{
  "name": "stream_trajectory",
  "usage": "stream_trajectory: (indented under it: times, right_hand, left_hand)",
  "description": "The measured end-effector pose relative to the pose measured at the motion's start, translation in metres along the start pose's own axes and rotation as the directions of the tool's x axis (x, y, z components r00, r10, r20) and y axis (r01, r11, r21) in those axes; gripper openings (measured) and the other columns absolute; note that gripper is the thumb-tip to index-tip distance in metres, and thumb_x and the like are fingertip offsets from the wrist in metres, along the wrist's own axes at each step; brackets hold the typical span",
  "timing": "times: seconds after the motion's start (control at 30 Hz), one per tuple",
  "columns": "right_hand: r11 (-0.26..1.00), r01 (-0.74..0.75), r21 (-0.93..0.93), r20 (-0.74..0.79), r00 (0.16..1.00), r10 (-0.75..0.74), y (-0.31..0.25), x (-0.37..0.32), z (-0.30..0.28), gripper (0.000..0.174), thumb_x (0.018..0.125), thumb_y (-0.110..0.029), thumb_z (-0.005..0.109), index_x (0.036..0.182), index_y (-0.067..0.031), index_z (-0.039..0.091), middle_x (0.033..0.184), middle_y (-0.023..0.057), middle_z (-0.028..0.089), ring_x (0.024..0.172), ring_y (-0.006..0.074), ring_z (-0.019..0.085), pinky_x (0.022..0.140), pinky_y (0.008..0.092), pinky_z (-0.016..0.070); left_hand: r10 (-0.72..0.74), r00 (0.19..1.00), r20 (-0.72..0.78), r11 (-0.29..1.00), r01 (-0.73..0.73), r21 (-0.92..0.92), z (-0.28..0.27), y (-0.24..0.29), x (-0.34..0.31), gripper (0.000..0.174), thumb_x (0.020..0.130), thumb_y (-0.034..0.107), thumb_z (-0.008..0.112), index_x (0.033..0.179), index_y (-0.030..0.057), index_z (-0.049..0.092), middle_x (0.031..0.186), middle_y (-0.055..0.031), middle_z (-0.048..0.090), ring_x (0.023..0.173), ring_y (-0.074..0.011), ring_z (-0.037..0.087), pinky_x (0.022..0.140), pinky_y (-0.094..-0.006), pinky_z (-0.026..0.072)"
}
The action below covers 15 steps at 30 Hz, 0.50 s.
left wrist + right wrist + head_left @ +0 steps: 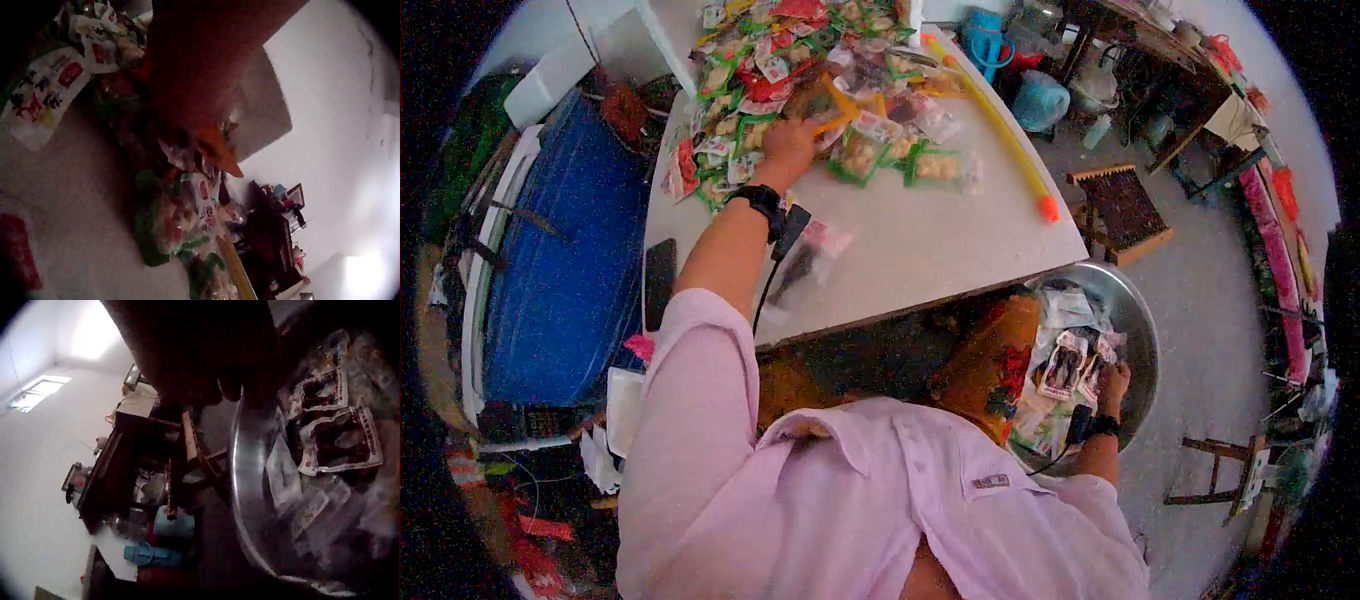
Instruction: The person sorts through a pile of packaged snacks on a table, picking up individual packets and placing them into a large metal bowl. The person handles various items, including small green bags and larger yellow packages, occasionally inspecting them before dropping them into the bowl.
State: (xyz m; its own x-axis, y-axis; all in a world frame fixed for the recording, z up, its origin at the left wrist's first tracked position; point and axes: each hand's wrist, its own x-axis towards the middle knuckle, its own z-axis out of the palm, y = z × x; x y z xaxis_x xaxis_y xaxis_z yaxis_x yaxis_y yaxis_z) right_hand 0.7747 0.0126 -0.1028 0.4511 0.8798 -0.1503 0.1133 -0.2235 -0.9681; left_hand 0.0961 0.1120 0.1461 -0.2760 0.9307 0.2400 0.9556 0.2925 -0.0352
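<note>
Your left grip (pixel 790 140) is stretched out over the white counter (pixel 930 250) and lies on the big heap of snack packets (pixel 800 60) at its far end, with its fingertips buried among the wrappers beside a bright orange strip (pixel 837 118). From the left wrist view the grip (pixel 200 62) fills the top of the frame in shadow, with the orange strip (pixel 219 153) poking out just below it and a green-edged packet (pixel 178 225) lying flat on the counter close by. I cannot tell whether the fingers are curled round anything or simply pressing on the heap. Your right grip (pixel 1112 385) is down at your side, inside the metal basin (pixel 1135 320) that sits lower than the counter's near edge. It is at the basin's near wall, right against the clear packets with dark contents (pixel 1065 365) that lie there. The right wrist view shows the grip (pixel 206 350) as a dark shape above the basin's rim (pixel 247 487), with one of those dark-filled packets (pixel 340 440) lying flat beyond it. Whether the fingers are pinching a packet or only touching one is not clear. A blurred loose packet (pixel 815 255) lies on the counter just beside your left forearm, and a black phone (pixel 659 280) rests near the counter's left edge. A long yellow stick (pixel 1000 125) with an orange tip runs along the counter's right side. A small wooden stool (pixel 1120 210) stands on the floor beyond the basin.
</note>
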Motion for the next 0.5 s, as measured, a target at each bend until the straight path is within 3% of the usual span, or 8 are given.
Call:
stream_trajectory:
  times: [0.1, 0.13, 0.23, 0.3, 0.33, 0.37, 0.43, 0.5]
  right_hand:
    - [0.983, 0.134, -0.125, -0.16, 0.975, -0.153, -0.012, -0.006, 0.012, 0.008, 0.071, -0.006, 0.046, 0.062, -0.005, 0.045, 0.052, 0.0018, 0.041, 0.04, 0.0085, 0.037, 0.036, 0.0196, 0.0279]
    - [0.905, 0.291, -0.31, -0.071, 0.942, -0.327, -0.014, -0.003, 0.012, 0.005, 0.071, -0.007, 0.046, 0.066, -0.0045, 0.046, 0.055, 0.0022, 0.043, 0.043, 0.0089, 0.039, 0.038, 0.0198, 0.0297]
    - [0.99, 0.14, 0.008, -0.031, 0.99, -0.14, -0.064, -0.025, 0.031, 0.005, 0.071, -0.008, 0.047, 0.074, -0.0039, 0.047, 0.064, 0.0024, 0.046, 0.054, 0.0099, 0.044, 0.045, 0.0212, 0.034]
    - [0.987, 0.112, 0.117, 0.013, 0.993, -0.114, -0.105, -0.045, 0.052, 0.01, 0.071, -0.009, 0.048, 0.079, -0.0035, 0.047, 0.069, 0.0026, 0.049, 0.061, 0.0106, 0.047, 0.05, 0.0222, 0.037]
    - [0.992, 0.127, 0.006, 0.075, 0.989, -0.127, -0.102, -0.034, 0.051, 0.013, 0.072, -0.01, 0.049, 0.083, -0.0036, 0.047, 0.074, 0.0021, 0.049, 0.07, 0.0115, 0.049, 0.057, 0.0241, 0.0387]
    - [0.989, 0.133, 0.069, 0.104, 0.985, -0.14, -0.097, -0.028, 0.052, 0.013, 0.072, -0.011, 0.05, 0.083, -0.0038, 0.047, 0.075, 0.0021, 0.049, 0.071, 0.0117, 0.049, 0.058, 0.0243, 0.0391]
    - [0.97, 0.14, 0.198, 0.158, 0.972, -0.172, -0.14, -0.051, 0.083, 0.013, 0.072, -0.012, 0.051, 0.083, -0.0041, 0.047, 0.077, 0.0021, 0.05, 0.071, 0.012, 0.049, 0.06, 0.0246, 0.0397]
    - [0.972, 0.13, 0.198, 0.208, 0.963, -0.171, -0.183, -0.087, 0.109, 0.013, 0.073, -0.012, 0.051, 0.084, -0.0048, 0.047, 0.077, 0.0028, 0.05, 0.074, 0.0129, 0.05, 0.061, 0.0249, 0.0408]
  left_hand:
    - [0.056, 0.994, -0.095, 0.993, -0.065, -0.096, 0.021, -0.023, 0.028, 0.016, 0.072, 0.017, 0.043, 0.081, 0.0092, 0.054, 0.079, -0.0138, 0.054, 0.073, -0.0292, 0.053, 0.063, -0.0411, 0.0423]
    - [0.072, 0.987, -0.147, 0.992, -0.086, -0.09, 0.022, -0.027, 0.031, 0.016, 0.072, 0.017, 0.042, 0.081, 0.0086, 0.053, 0.078, -0.0141, 0.055, 0.072, -0.0294, 0.054, 0.063, -0.0411, 0.0424]
    - [0.102, 0.96, -0.261, 0.994, -0.111, -0.02, -0.023, -0.032, 0.026, 0.018, 0.073, 0.019, 0.041, 0.08, 0.0063, 0.052, 0.077, -0.015, 0.055, 0.073, -0.0299, 0.053, 0.063, -0.0407, 0.0418]
    - [0.049, 0.964, -0.261, 0.983, -0.092, -0.156, -0.051, -0.041, 0.025, 0.021, 0.074, 0.021, 0.041, 0.082, 0.0052, 0.052, 0.077, -0.0159, 0.055, 0.072, -0.0303, 0.052, 0.062, -0.0395, 0.0412]
    - [0.026, 0.966, -0.258, 0.971, -0.085, -0.222, -0.063, -0.047, 0.024, 0.022, 0.074, 0.022, 0.042, 0.083, 0.0046, 0.052, 0.077, -0.0163, 0.054, 0.072, -0.0305, 0.052, 0.061, -0.0389, 0.0408]
    - [0.001, 0.969, -0.246, 0.958, -0.071, -0.277, -0.075, -0.051, 0.023, 0.024, 0.074, 0.023, 0.042, 0.085, 0.0042, 0.051, 0.077, -0.0164, 0.054, 0.071, -0.0304, 0.052, 0.061, -0.0381, 0.0405]
    - [-0.045, 0.975, -0.218, 0.924, -0.042, -0.379, -0.098, -0.054, 0.012, 0.027, 0.074, 0.025, 0.043, 0.089, 0.0035, 0.051, 0.077, -0.0165, 0.054, 0.07, -0.0303, 0.052, 0.06, -0.0366, 0.0397]
    - [0.012, 0.972, -0.236, 0.907, -0.11, -0.408, -0.118, -0.043, -0.008, 0.029, 0.074, 0.027, 0.045, 0.091, 0.004, 0.05, 0.075, -0.0156, 0.054, 0.068, -0.0293, 0.052, 0.06, -0.0357, 0.0393]
